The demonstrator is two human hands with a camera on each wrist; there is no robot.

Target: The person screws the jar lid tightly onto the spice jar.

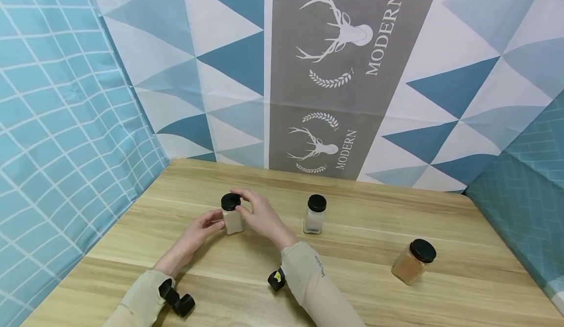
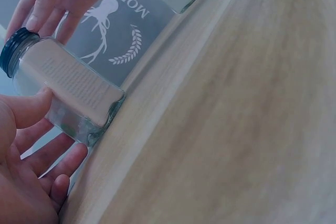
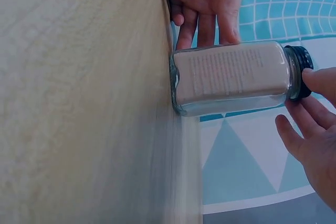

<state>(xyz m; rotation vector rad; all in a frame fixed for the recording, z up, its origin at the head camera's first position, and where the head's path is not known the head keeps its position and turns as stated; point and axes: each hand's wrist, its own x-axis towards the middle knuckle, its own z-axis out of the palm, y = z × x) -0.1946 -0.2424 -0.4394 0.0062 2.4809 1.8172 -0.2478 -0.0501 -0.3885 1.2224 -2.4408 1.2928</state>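
A square glass spice jar [image 1: 232, 221] with a black lid stands upright on the table, at centre left in the head view. Pale beige powder fills much of it, and small print covers one side in both wrist views. My right hand [image 1: 263, 218] pinches the black lid [image 3: 300, 73] between thumb and fingers. Low on the jar's left side, my left hand [image 1: 197, 234] holds the glass, its thumb on one face and its fingers round behind. The left fingertips are partly hidden by the jar in the right wrist view.
To the right of my hands stands a second jar [image 1: 314, 214] with whitish contents and a black lid. Farther right and nearer is a jar of orange-brown powder [image 1: 410, 266]. A patterned cloth [image 1: 233, 72] hangs behind the wooden table [image 1: 352, 292].
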